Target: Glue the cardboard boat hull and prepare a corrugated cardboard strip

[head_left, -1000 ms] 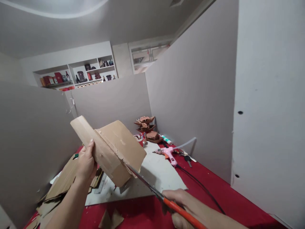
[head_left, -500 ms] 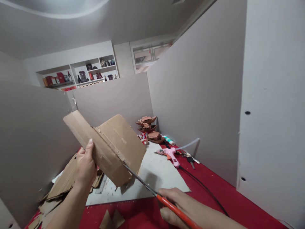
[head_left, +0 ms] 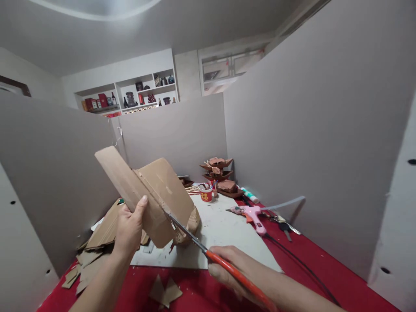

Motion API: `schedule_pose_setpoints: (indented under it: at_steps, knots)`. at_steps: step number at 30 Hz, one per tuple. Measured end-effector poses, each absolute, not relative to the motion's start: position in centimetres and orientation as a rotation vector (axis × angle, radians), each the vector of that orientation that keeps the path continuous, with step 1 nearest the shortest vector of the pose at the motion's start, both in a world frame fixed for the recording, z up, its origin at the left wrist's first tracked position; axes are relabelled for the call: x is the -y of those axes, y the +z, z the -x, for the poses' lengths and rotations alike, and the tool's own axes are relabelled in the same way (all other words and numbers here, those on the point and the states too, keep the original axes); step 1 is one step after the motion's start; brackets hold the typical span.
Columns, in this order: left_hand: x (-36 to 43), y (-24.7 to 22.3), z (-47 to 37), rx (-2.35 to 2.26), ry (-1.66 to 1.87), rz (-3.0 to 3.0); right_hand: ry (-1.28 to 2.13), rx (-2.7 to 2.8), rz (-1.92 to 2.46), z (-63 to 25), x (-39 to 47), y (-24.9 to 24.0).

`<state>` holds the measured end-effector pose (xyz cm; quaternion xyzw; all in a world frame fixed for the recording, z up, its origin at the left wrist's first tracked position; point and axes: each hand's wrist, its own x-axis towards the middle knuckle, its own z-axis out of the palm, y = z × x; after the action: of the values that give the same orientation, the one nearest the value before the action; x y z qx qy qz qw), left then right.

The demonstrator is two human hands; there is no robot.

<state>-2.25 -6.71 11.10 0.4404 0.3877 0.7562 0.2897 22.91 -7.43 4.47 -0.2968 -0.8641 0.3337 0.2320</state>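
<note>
My left hand point(head_left: 131, 221) grips a folded piece of brown cardboard point(head_left: 130, 186) by its lower left side, thumb on top, holding it tilted above the table. My right hand point(head_left: 229, 264) is closed around the red-orange handle of a pair of scissors point(head_left: 203, 247). Its metal blades point up and left, and their tips meet the cardboard along a rough, torn-looking crease. Behind the blades, the cardboard's lower right corner is bent and crumpled. Part of the scissors' handle is hidden by my right fingers.
A white board point(head_left: 224, 234) lies on the red tablecloth point(head_left: 312, 260). On the right rests a pink glue gun point(head_left: 255, 214) with its cord. Behind stand a red paper cup point(head_left: 206, 193) and small brown model boats point(head_left: 217, 169). Cardboard scraps point(head_left: 104, 229) pile at left; grey panels surround the table.
The view has turned left, so the surroundings sit farther right and the red cup shows. The scissors have moved slightly along the crease, and the cardboard's lower right corner now bends away.
</note>
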Motion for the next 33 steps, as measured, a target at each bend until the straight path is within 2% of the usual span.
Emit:
schedule_pose_setpoints:
  at_steps: [6,11,14,20,26,30,33]
  knots:
    - [6.8,11.4,2.5,-1.029,2.086,-1.18,0.861,2.399,0.883,-22.6,7.6,4.8]
    - [7.1,11.8,2.6,-1.041,2.044,-1.189,0.535,2.409,1.156,-22.5,7.6,5.5]
    - [7.3,12.0,2.6,-1.065,1.985,-1.242,0.491,2.414,1.181,-22.5,7.6,5.4]
    - [7.2,12.3,2.3,-1.2,1.961,-1.356,0.686,2.439,1.083,-22.5,7.6,4.7]
    - [6.2,13.4,2.4,-1.131,1.906,-1.265,0.841,2.365,0.866,-22.3,7.1,3.9]
    - [6.1,13.9,1.3,-1.138,1.85,-1.238,1.178,2.317,0.726,-22.1,6.4,3.6]
    - [6.7,14.0,-0.3,-1.137,1.799,-1.216,1.225,2.231,0.657,-21.8,6.3,3.9]
